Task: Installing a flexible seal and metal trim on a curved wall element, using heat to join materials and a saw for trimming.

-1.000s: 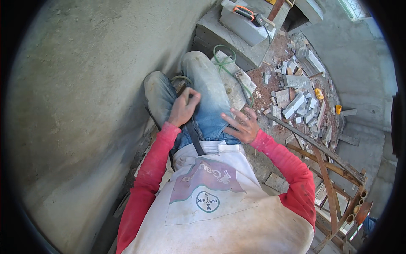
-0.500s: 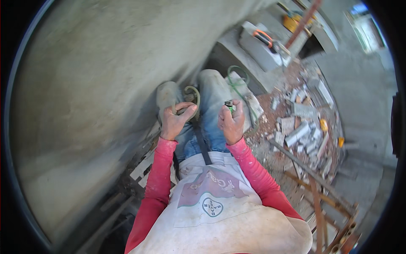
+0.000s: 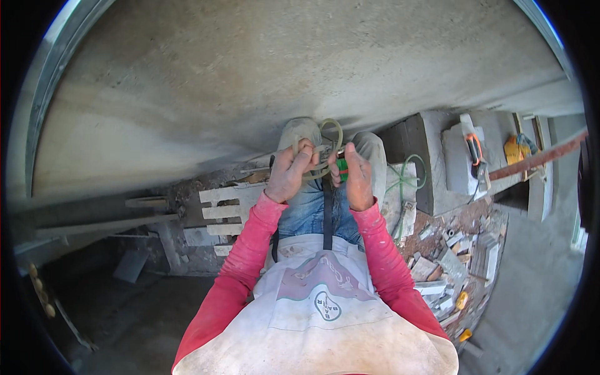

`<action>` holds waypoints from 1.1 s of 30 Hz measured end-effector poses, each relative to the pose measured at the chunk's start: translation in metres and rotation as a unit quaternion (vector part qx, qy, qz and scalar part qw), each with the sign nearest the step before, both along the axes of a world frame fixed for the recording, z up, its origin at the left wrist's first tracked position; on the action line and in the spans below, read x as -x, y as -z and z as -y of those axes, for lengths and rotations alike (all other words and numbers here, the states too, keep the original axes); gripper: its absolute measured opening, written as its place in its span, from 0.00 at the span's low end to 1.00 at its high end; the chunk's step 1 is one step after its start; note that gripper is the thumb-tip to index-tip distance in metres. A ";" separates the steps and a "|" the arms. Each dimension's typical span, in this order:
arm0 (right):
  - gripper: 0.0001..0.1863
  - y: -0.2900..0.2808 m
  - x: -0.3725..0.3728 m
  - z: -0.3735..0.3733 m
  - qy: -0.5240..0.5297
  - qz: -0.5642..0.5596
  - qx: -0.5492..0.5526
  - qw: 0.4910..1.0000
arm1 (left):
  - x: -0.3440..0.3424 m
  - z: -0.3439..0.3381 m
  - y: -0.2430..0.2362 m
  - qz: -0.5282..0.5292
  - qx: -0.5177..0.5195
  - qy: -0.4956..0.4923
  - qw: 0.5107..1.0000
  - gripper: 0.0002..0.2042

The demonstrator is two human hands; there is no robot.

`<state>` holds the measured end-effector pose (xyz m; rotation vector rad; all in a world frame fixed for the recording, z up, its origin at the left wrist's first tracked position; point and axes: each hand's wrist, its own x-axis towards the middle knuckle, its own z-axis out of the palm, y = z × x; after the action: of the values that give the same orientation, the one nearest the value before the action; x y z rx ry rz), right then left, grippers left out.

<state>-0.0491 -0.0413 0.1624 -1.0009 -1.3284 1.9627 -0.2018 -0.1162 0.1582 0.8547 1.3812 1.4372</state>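
Note:
My left hand (image 3: 294,165) is closed around a looped, pale translucent tube (image 3: 337,132), just above my jeans-covered knees (image 3: 369,147). Close to its right, my right hand (image 3: 353,175) grips a small green object (image 3: 342,167) with a metal top, apparently a lighter, near the tube's loops. Whether the green object touches the tube I cannot tell. A dark strap (image 3: 328,219) runs down between my legs. A thin green hose (image 3: 414,181) lies coiled on a pale slab (image 3: 400,209) to the right of my legs.
A concrete wall (image 3: 250,69) is ahead. At right stands a concrete step (image 3: 431,187) with a block (image 3: 462,178), an orange-handled tool (image 3: 475,150) and a rusty bar (image 3: 531,162). Rubble (image 3: 444,275) lies at lower right. Pale boards (image 3: 222,212) and a long plank (image 3: 106,226) lie at left.
My view has turned to face the wall. My right hand went from spread fingers to gripping the green object and moved toward my left hand. The tube has risen between my hands.

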 end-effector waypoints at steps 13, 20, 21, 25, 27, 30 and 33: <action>0.23 0.047 -0.002 -0.007 -0.001 -0.017 0.177 0.984 | -0.011 -0.003 0.016 -0.210 0.105 0.004 0.972 0.20; 0.22 0.062 -0.007 0.001 0.017 -0.044 0.205 0.978 | -0.014 -0.004 0.019 -0.254 0.113 0.029 0.960 0.20; 0.22 0.063 -0.008 0.002 0.006 -0.047 0.217 0.975 | -0.015 -0.003 0.019 -0.256 0.114 0.029 0.960 0.20; 0.20 0.063 -0.007 0.005 0.013 -0.044 0.234 0.971 | -0.017 -0.001 0.018 -0.259 0.125 0.036 0.957 0.18; 0.19 0.065 -0.008 0.007 0.005 -0.019 0.186 0.982 | -0.019 -0.001 0.019 -0.265 0.114 0.034 0.957 0.18; 0.18 0.088 -0.007 0.015 0.023 0.053 0.044 0.997 | -0.021 -0.001 0.021 -0.276 0.104 0.036 0.955 0.17; 0.17 0.076 -0.013 0.010 -0.008 -0.036 0.189 0.981 | -0.023 0.000 0.020 -0.277 0.097 0.033 0.955 0.16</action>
<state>-0.0365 -0.0510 0.0867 -1.0783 -0.9430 2.2939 -0.1791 -0.1165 0.1386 1.2160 1.8521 1.0208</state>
